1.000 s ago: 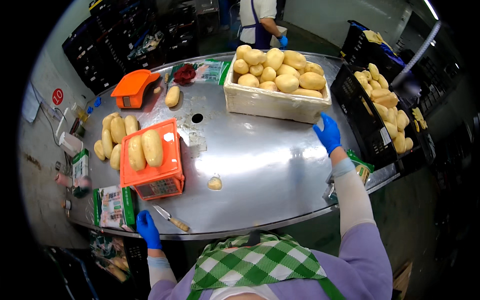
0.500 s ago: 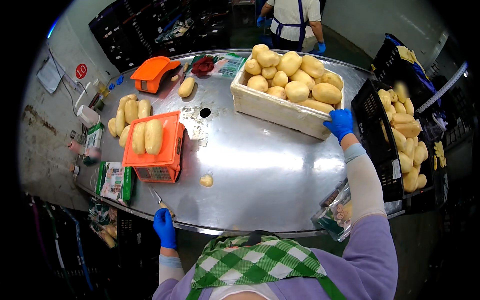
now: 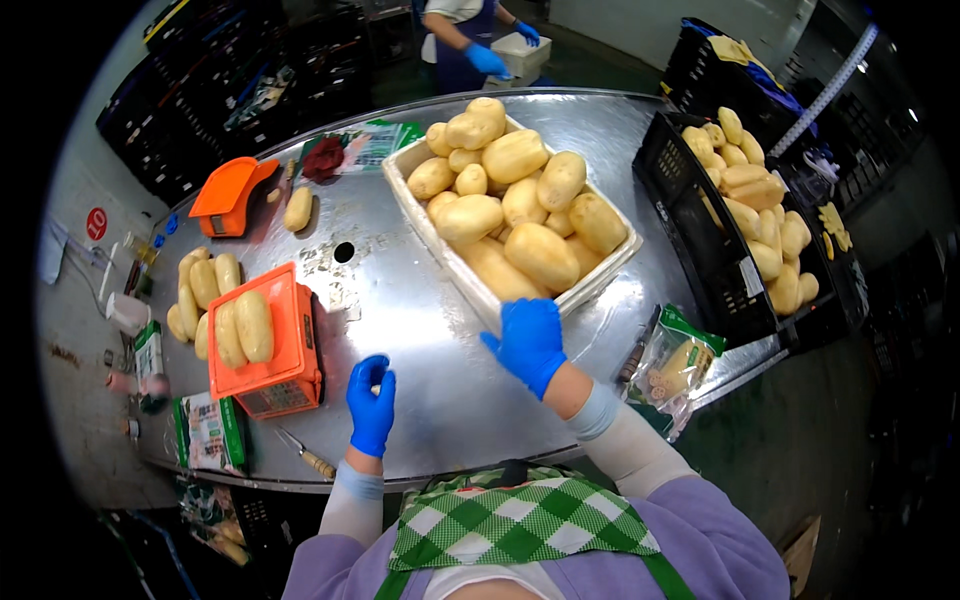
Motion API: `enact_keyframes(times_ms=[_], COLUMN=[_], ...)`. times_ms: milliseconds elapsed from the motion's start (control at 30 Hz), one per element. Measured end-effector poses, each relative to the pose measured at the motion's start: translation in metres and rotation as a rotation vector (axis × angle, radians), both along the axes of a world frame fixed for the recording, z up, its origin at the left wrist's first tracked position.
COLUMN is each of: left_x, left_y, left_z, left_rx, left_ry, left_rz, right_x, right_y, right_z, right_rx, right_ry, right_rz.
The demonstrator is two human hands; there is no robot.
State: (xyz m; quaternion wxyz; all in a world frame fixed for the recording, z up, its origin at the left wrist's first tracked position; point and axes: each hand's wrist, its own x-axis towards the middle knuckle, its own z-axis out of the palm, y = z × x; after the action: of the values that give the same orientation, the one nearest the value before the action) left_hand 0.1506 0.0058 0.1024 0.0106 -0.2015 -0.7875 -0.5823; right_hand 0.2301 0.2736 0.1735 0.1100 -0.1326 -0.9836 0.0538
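Observation:
A white foam box (image 3: 408, 208), heaped with pale yellow lotus roots (image 3: 541, 256), stands at an angle on the metal table. My right hand (image 3: 530, 345), in a blue glove, is closed over the rim at the box's near corner. Left of it, my blue-gloved left hand (image 3: 371, 405) is low over the table, fingers curled round a small pale lotus root piece (image 3: 376, 388) that is mostly hidden. An orange scale (image 3: 293, 345) with several lotus roots (image 3: 243, 328) on top is left of that hand. A wooden-handled knife (image 3: 318, 463) lies by the near edge.
A black crate (image 3: 690, 235) of lotus roots stands at the right. Near it lies a clear and green package (image 3: 682, 365). An orange scoop-shaped tray (image 3: 231, 196), a dark red cloth (image 3: 323, 158) and a lone lotus root (image 3: 298, 209) are at the far left. A co-worker (image 3: 470, 40) is beyond the table.
My right hand has drawn the foam box nearer and turned it. My left hand has left the knife's side for the small piece. The view has shifted rightward; the co-worker has turned.

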Motion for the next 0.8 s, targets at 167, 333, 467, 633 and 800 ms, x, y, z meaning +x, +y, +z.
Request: enact_keyframes(times_ms=[167,333,467,633,800], left_x=[-0.03,-0.061,-0.063,-0.061,-0.061], left_y=[0.095,0.158,0.173,0.176,0.176], left_z=[0.046,0.021,-0.004,0.007,0.002], left_rx=[0.117,0.084,0.121,0.233,0.238], left_ry=[0.067,0.014,-0.155,-0.256,-0.22], left_rz=[-0.185,-0.133,-0.149,-0.271,-0.291], right_x=[0.019,0.051,0.084,0.062,0.036], right_y=[-0.03,0.019,0.113,0.18,0.176], right_z=[0.008,0.022,-0.013,-0.097,-0.096], right_rx=[-0.096,-0.491,-1.045,-1.264,-1.408], right_ry=[0.01,0.509,1.029,0.999,1.142], right_rz=[0.023,0.188,-0.499,-0.441,-0.447])
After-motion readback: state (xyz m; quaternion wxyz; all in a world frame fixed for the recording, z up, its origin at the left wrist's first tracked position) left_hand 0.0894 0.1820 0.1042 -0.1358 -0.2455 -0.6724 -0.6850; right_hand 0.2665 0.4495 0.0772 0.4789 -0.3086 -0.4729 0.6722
